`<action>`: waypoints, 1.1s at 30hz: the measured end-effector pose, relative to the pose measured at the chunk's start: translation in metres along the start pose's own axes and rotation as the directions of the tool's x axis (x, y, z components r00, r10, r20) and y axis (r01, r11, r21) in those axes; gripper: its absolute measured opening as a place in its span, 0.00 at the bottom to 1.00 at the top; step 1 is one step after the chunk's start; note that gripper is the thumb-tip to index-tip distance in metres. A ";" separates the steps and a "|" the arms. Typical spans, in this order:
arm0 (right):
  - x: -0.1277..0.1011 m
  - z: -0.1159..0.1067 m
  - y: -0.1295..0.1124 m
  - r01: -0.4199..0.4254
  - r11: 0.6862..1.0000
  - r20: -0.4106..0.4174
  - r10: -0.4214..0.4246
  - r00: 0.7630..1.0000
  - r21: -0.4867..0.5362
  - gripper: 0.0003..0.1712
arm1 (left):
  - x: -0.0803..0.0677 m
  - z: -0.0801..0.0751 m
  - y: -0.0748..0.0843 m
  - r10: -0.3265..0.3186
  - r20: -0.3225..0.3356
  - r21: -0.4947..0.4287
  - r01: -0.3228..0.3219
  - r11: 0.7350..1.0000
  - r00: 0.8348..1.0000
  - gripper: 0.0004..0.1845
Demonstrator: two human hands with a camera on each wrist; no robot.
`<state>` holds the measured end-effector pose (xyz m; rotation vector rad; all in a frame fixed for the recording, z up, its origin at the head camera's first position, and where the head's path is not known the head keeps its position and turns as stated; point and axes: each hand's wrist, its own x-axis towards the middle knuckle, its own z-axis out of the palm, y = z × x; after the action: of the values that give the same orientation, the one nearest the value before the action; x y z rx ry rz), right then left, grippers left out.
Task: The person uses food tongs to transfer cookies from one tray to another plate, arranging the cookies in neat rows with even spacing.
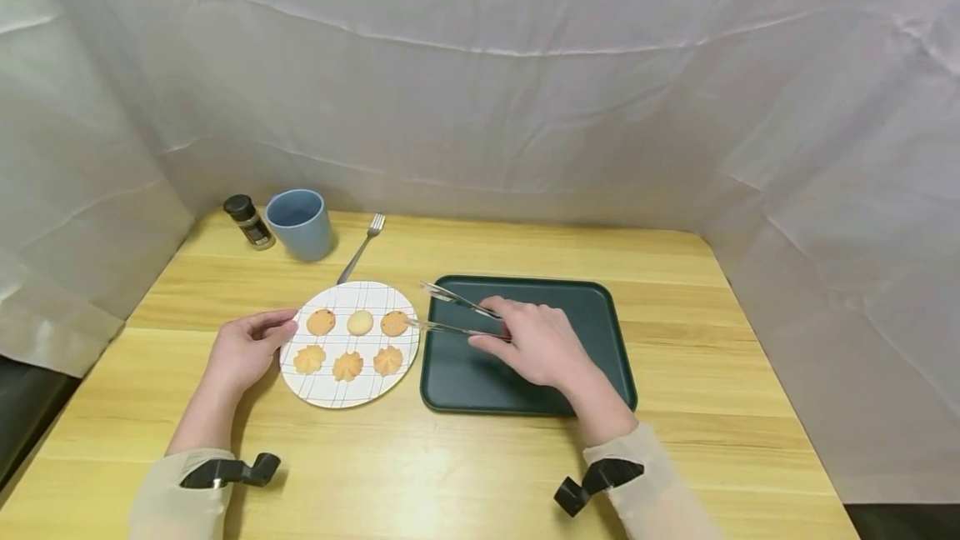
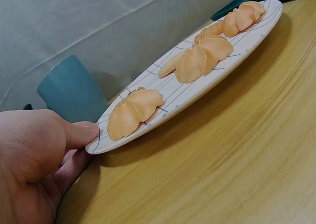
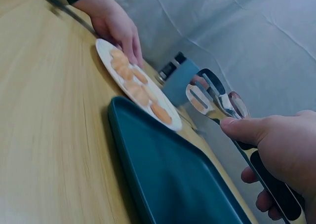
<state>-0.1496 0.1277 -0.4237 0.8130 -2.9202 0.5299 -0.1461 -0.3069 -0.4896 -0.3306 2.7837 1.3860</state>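
Note:
On the left, a round white plate (image 1: pixel 348 396) with a checked line pattern bears several cookies. Its far row holds round cookies (image 1: pixel 360 322); the near row holds flower-shaped cookies (image 1: pixel 347 367). My left hand (image 1: pixel 243 348) pinches the plate's left rim, thumb on top and fingers below, as the left wrist view also shows. Metal tongs (image 3: pixel 224 103) with slotted ends are in my right hand (image 1: pixel 543 344), above the dark green tray (image 1: pixel 465 386). The tongs' arms are spread and point left, towards the plate's right side. Nothing sits between their ends.
Behind the plate stand a blue cup (image 1: pixel 307 232) and a black-capped spice jar (image 1: pixel 251 223). A fork (image 1: pixel 362 252) lies behind the plate, its handle end near the rim. A pale cloth (image 1: pixel 480 107) hangs behind and beside the wooden table (image 1: pixel 360 473).

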 end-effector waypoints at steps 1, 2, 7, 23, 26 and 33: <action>-0.002 -0.001 0.003 -0.010 1.000 -0.008 0.010 1.000 0.003 0.32 | 0.000 0.000 0.000 0.000 -0.001 0.000 0.000 1.000 1.000 0.25; -0.004 -0.001 0.007 -0.020 1.000 -0.016 0.020 1.000 0.006 0.32 | 0.000 0.000 0.000 0.001 -0.001 0.001 -0.001 1.000 1.000 0.25; -0.015 -0.007 0.022 -0.072 0.997 -0.072 0.074 0.995 0.027 0.33 | 0.000 0.000 0.000 0.003 -0.004 0.004 -0.003 1.000 1.000 0.25; -0.061 -0.028 0.080 -0.316 0.948 -0.277 0.317 0.907 0.048 0.34 | -0.004 0.003 -0.001 -0.012 -0.003 -0.003 0.012 1.000 1.000 0.25; -0.074 -0.034 0.092 -0.368 0.929 -0.331 0.360 0.872 0.042 0.34 | -0.003 0.003 0.000 -0.013 -0.004 -0.001 0.013 1.000 1.000 0.26; -0.100 -0.049 0.119 -0.508 0.860 -0.324 0.497 0.805 0.054 0.39 | -0.001 0.002 -0.002 -0.001 -0.008 0.000 0.001 1.000 1.000 0.25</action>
<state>-0.1255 0.2889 -0.4292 -0.0836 -2.7874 0.5730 -0.1448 -0.3067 -0.4921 -0.3378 2.7895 1.3868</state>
